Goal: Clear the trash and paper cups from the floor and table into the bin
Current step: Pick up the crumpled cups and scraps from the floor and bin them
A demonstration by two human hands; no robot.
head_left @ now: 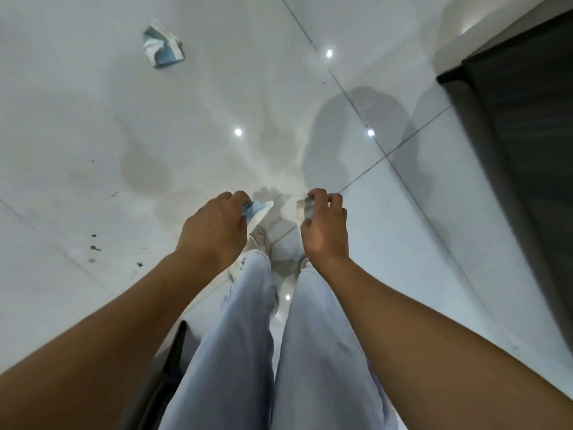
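Head cam: glossy white tile floor (93,125), dark specks (94,247), blue-white wrapper (162,46).

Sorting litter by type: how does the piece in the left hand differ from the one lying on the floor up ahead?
The piece in the left hand, a blue and white scrap, is pinched and mostly hidden by fingers; the floor wrapper lies free and fully visible. The scrap hangs over the shoes; the wrapper sits far ahead on the tile. Both are crumpled blue and white.
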